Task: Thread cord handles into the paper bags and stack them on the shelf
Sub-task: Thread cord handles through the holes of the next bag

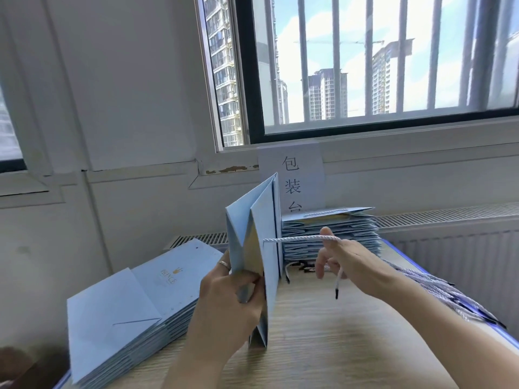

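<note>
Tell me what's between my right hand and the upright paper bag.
In the head view, a white twisted cord spans that gap, running from the upright paper bag to the right hand, which holds it.

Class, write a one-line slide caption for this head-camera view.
Left hand grips an upright blue paper bag while the right hand holds a white cord running into its panel.

Pale blue paper bag (239,231) upright, half-folded; white twisted cord (297,238) runs level from its side, black tip dangling.

Bag (261,217) on table (323,346), right of stack (134,310)
</note>
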Action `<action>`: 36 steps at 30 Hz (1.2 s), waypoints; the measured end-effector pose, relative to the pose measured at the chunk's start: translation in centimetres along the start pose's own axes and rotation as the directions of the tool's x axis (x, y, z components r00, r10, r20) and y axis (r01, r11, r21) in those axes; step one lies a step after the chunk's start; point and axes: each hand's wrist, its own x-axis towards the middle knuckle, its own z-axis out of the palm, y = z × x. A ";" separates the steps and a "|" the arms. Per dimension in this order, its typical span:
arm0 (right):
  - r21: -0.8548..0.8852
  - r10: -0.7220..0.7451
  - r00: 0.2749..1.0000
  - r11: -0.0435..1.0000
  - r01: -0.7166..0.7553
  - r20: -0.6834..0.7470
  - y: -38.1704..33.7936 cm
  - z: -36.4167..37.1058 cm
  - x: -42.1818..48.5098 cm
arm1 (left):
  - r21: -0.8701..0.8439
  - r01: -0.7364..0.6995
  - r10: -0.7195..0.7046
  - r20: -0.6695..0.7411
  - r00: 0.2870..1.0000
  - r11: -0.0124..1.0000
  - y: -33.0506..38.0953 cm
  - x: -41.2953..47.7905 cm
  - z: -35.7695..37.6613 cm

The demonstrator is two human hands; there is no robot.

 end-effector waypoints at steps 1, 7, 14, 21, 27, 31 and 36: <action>0.047 0.039 0.999 0.998 -0.041 0.033 -0.1 -0.2 0.0 | 0.003 0.024 -0.024 0.001 1.000 1.000 -0.1 -0.1 -0.2; 0.244 0.054 0.950 0.961 -0.133 0.307 -1.5 -0.5 -1.0 | -0.010 0.127 -0.124 0.145 0.982 0.992 0.0 -0.8 -0.7; 0.317 -0.083 0.919 0.947 -0.048 0.386 -2.4 0.5 -1.6 | 0.012 0.139 -0.138 0.235 0.962 0.990 -0.3 -1.2 -0.9; 0.287 -0.125 0.908 0.958 0.006 0.400 -3.3 1.5 -2.0 | -0.024 0.175 -0.162 0.273 0.948 0.984 0.0 -1.2 -1.0; 0.356 -0.103 0.925 0.934 -0.037 0.366 -3.6 2.3 -2.0 | -0.019 0.151 -0.141 0.262 0.955 0.988 0.1 -1.2 -1.1; 0.398 -0.108 0.925 0.916 -0.051 0.365 -3.6 2.3 -2.0 | -0.041 0.174 -0.157 0.268 0.950 0.984 0.4 -1.2 -1.1; 0.368 -0.131 0.917 0.929 -0.018 0.377 -3.2 2.7 -1.9 | -0.051 0.193 -0.171 0.285 0.943 0.980 0.5 -1.0 -1.1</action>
